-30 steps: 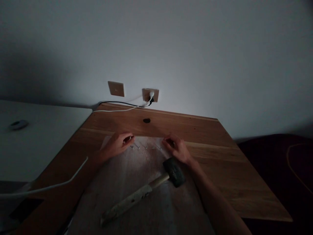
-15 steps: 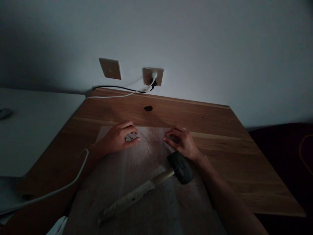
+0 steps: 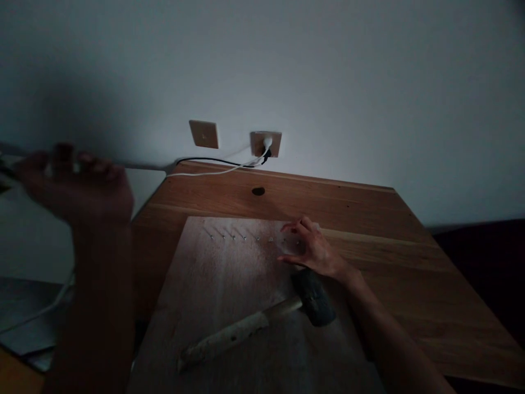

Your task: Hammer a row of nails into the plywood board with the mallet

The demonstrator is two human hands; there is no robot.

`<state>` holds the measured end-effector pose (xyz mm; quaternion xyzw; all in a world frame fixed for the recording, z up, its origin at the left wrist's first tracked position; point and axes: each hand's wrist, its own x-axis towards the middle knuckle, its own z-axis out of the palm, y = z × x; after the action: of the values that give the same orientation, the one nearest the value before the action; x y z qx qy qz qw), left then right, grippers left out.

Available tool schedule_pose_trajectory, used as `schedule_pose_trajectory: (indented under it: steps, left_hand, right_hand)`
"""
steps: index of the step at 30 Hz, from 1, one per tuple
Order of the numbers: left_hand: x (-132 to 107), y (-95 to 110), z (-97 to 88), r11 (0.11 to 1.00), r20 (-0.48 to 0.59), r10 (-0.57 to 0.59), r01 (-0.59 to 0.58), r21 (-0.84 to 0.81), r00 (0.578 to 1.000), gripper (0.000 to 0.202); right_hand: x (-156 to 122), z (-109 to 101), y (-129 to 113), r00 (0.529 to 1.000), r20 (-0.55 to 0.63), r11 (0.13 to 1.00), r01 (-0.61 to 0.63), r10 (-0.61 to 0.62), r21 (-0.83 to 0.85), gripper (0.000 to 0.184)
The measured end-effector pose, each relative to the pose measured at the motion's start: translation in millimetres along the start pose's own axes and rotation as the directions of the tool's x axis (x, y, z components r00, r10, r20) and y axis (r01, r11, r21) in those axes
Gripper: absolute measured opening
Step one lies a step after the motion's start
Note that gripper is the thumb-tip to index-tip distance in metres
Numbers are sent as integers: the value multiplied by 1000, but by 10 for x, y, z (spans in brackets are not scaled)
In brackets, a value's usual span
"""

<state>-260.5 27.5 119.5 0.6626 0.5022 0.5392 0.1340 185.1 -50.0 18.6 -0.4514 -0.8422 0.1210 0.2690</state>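
Wooden board (image 3: 213, 284) on the tabletop (image 3: 414, 284): judged stiff, best held by its edges. Rubber mallet (image 3: 246, 330): probably head-heavy, best gripped by the handle. Row of nails (image 3: 245, 238): likely light, best pinched. The board lies below the right hand (image 3: 314, 249), mallet just nearside, end nails between its parted thumb and fingers. Left hand (image 3: 90, 189) raised, blurred; grip cannot be told

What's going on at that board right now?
A person's right hand curls, fingers apart, at the right end of a row of small nails or screws near the far edge of the board. The left hand is raised, too blurred to tell whether it holds anything. A mallet lies on the board.
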Motion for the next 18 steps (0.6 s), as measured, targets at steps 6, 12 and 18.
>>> schedule_pose_trajectory:
  steps: [6,12,18]
  left_hand:
    - [-171,-72,1095,935,419,-120,244,-258,900,40]
    - [-547,-226,1160,988,603,-65,137,-74,795,40]
    - [-726,-98,987,1000,515,-11,2,18,857,30]
  right_hand:
    - [3,76,53,997,-69,999,40,-40,-7,30]
    - [27,66,19,992,-83,995,95,-96,-15,17]
    - [40,74,7,989,-86,993,120,-122,-23,16]
